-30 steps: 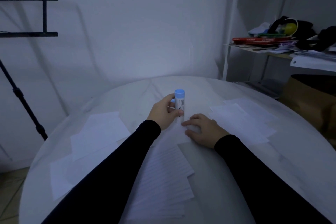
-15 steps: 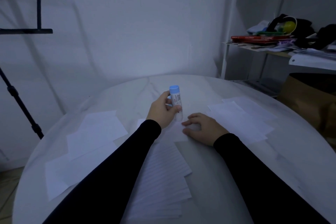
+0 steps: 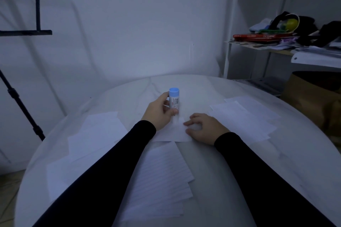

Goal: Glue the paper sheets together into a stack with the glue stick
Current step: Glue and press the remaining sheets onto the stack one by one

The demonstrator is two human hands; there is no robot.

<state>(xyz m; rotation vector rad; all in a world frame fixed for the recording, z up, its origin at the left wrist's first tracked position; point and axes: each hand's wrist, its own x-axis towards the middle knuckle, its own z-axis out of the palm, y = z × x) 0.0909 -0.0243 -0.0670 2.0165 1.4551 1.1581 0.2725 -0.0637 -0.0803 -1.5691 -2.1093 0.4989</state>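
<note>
- Pale walls stand behind a big round white table (image 3: 230, 180), and the room is dim. Only one view is given, the head view, so everything below comes from it.
- Past the far right edge of the table, a shelf (image 3: 276, 48) holds red books and dark clutter. Off its left edge, a black stand (image 3: 20, 105) leans up.
- Paper lies in groups on the table: loose sheets (image 3: 97, 132) on the left side, a right pile (image 3: 243, 118) on the right side, and a fanned lined pile (image 3: 162, 177) at the near middle.
- One top sheet (image 3: 175, 132) lies in the middle of the table, just past the lined pile.
- The glue stick (image 3: 174, 100) stands nearly upright at the far edge of that sheet, blue end up. Its long side points up and down. I cannot see if its bottom tip touches the paper.
- The left hand (image 3: 159, 114) is wrapped tight around the lower part of the glue stick, so it is the hand that has it.
- The right hand (image 3: 203, 128) lies just beside it with spread, bent fingers pressing the top sheet flat. It grips nothing.
- Both arms reach forward in black sleeves, with the hands close together but not touching.
- I think the next rub needs the glue end pressed down on the sheet while the right hand pins it.
</note>
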